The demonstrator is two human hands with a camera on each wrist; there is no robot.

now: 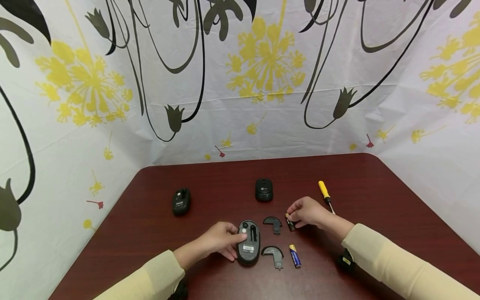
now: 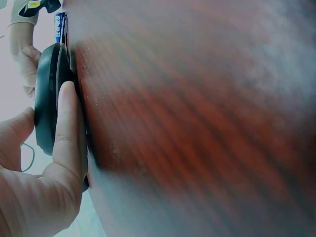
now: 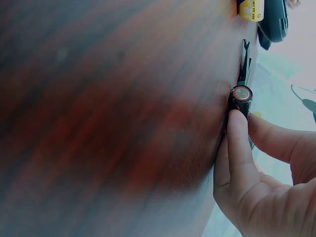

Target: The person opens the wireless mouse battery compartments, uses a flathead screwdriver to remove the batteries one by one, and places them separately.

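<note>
In the head view my left hand (image 1: 221, 240) grips a dark computer mouse (image 1: 248, 249) by its left side, underside up, thumb on top. Its battery slot lies uncovered. To its right, my right hand (image 1: 308, 211) pinches a black-and-gold AA battery (image 1: 290, 223) low at the table; the right wrist view shows the battery's round end (image 3: 241, 93) beside thumb and fingers. Two grey battery covers (image 1: 273, 224) with curved dark ends lie between the mouse and the batteries, one nearer me. A blue-and-gold AA battery (image 1: 295, 256) lies right of the nearer cover.
Farther back on the brown table (image 1: 217, 179) stand a black mouse (image 1: 264, 190) and, at left, another mouse (image 1: 181, 201) turned underside up. A yellow-handled screwdriver (image 1: 324, 191) lies behind my right wrist. A patterned cloth (image 1: 270, 137) hangs behind the table.
</note>
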